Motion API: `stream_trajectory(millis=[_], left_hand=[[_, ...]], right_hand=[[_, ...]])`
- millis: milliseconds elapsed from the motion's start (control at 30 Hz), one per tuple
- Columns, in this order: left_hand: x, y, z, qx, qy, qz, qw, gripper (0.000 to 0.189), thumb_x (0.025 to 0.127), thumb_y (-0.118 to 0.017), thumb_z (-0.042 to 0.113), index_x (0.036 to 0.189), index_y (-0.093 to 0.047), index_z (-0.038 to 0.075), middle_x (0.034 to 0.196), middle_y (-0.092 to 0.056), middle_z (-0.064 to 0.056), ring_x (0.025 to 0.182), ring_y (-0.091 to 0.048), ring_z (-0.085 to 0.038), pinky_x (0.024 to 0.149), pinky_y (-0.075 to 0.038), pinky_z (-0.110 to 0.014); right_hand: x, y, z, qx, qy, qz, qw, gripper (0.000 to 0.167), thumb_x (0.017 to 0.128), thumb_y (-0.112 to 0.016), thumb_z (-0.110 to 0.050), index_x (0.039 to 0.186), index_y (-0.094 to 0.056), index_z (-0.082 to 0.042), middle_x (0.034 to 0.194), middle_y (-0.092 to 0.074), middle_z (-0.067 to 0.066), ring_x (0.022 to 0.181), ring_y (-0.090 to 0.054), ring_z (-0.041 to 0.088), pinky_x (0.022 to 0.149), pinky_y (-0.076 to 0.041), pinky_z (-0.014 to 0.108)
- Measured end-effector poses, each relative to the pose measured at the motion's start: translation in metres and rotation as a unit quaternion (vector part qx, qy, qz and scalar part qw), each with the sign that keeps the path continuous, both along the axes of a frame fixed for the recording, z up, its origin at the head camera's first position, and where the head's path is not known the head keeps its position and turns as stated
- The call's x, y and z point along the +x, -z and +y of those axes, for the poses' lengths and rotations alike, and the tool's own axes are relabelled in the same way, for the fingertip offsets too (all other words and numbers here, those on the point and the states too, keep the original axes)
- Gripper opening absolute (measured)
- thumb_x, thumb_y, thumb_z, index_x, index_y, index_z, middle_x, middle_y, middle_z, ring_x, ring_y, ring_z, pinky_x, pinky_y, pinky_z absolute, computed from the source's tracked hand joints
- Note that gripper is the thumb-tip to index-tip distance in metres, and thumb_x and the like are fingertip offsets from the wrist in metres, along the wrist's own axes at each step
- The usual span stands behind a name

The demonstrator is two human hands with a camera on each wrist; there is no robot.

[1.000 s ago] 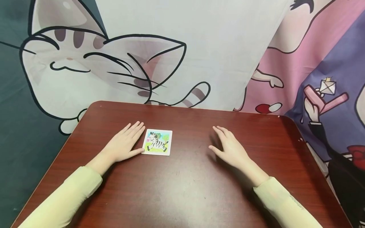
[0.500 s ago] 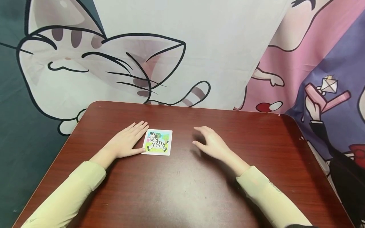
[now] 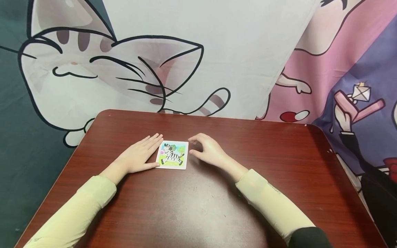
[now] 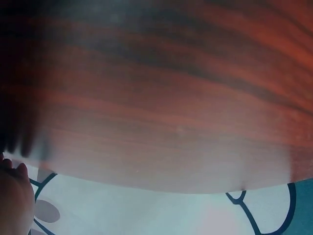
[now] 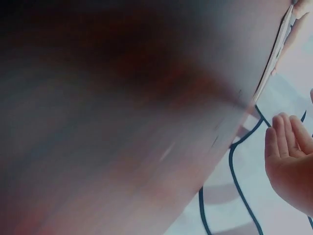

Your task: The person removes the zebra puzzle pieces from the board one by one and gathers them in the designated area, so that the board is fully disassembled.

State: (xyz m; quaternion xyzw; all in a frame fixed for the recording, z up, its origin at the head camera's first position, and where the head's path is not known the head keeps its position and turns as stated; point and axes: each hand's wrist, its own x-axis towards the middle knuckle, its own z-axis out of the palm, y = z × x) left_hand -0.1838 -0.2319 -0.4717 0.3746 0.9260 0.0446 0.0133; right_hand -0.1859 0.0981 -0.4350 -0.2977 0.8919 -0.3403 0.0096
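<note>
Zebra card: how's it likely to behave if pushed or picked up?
Probably stiff: the card looks straight edge-on in the right wrist view. Likely slides when pushed, since the table looks smooth and glossy. Unlikely to roll or tip: it lies flat.

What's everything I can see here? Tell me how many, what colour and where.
Wood-grained table: one, reddish-brown, in the foreground.
Square zebra-picture card: one, white-bordered, flat on the table.
Cartoon-printed cloth backdrop: count unclear; white, teal, pink, purple; behind the table.
Cropped dark item: one, black, at the right sleeve.
Long fabric sleeves: two, pale green, lower left and lower right.
Left hand: one, bare, at the card's left edge.
Right hand: one, bare, beside the card's right edge.
</note>
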Motion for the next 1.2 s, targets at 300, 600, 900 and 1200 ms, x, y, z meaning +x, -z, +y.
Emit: stream_trajectory(millis=[300,600,900,1200], left_hand=[[-0.001,0.003,-0.002,0.007,0.015,0.022,0.9996,0.095,0.098,-0.065,0.058,0.163,-0.034,-0.004,0.173,-0.03,-0.022,0.163,-0.029,-0.036,0.132,-0.028,-0.053],[0.0,0.006,-0.003,0.013,0.033,0.048,0.9982,0.091,0.1,-0.061,0.056,0.162,-0.035,-0.006,0.171,-0.033,-0.025,0.161,-0.032,-0.04,0.131,-0.031,-0.054],[0.001,0.004,-0.001,-0.004,0.02,0.03,0.9993,0.093,0.099,-0.063,0.054,0.163,-0.033,-0.006,0.173,-0.03,-0.024,0.163,-0.028,-0.038,0.133,-0.027,-0.054],[0.001,0.001,0.002,-0.001,0.017,0.029,0.9994,0.092,0.099,-0.063,0.053,0.162,-0.034,-0.007,0.172,-0.032,-0.024,0.162,-0.031,-0.038,0.132,-0.029,-0.054]], right_hand=[[-0.018,0.003,-0.038,0.0,-0.031,-0.029,0.9991,0.032,0.092,-0.08,-0.008,0.122,-0.073,0.0,0.114,-0.074,0.013,0.105,-0.072,0.025,0.094,-0.061,0.039],[-0.032,0.009,-0.067,0.017,-0.046,-0.044,0.9978,0.028,0.092,-0.081,-0.01,0.118,-0.075,-0.002,0.109,-0.074,0.011,0.103,-0.071,0.022,0.094,-0.06,0.03],[-0.042,0.014,-0.085,0.053,-0.044,-0.049,0.9964,0.03,0.091,-0.083,-0.015,0.119,-0.075,-0.004,0.11,-0.073,0.008,0.104,-0.07,0.02,0.095,-0.058,0.028],[-0.044,0.016,-0.092,0.095,-0.047,-0.036,0.9937,0.032,0.091,-0.084,-0.018,0.12,-0.076,-0.006,0.112,-0.071,0.008,0.104,-0.067,0.02,0.096,-0.057,0.032]])
